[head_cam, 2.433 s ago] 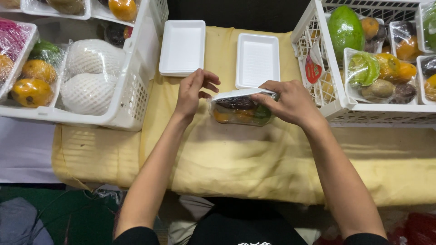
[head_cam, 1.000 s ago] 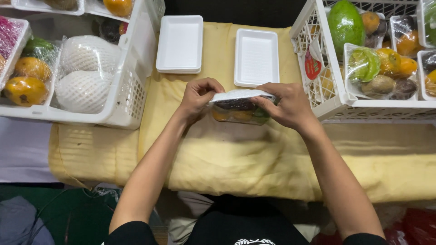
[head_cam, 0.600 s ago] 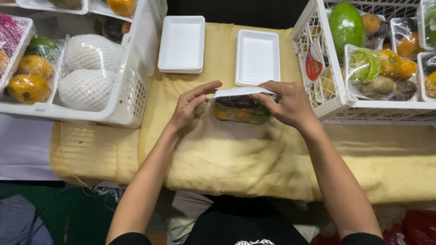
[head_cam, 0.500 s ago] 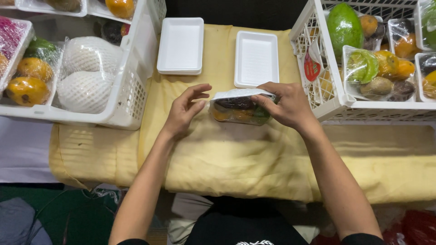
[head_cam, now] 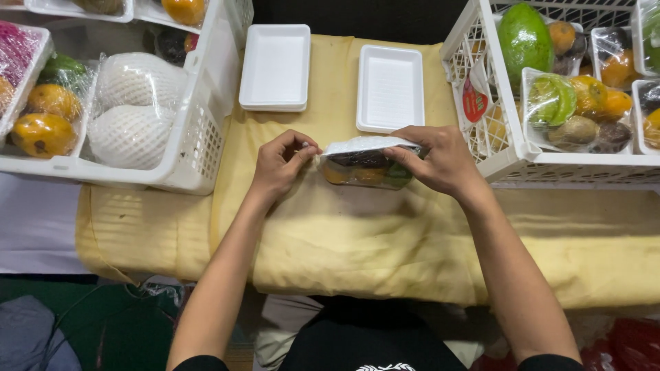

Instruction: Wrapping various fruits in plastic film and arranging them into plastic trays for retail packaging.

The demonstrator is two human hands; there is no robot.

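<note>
**Wrapped fruit tray held between both hands**

The right hand (head_cam: 440, 161) grips the wrapped fruit tray (head_cam: 368, 165) by its right end, fingers curled over it. The left hand (head_cam: 280, 163) pinches the clear film at the tray's left edge. The tray sits mid-worktop on the yellow cloth (head_cam: 385, 240) — just below two empty white foam trays (head_cam: 275, 65).

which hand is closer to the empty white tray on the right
Right. The right hand sits just below that empty tray; the left hand is farther off, down to its left.
</note>
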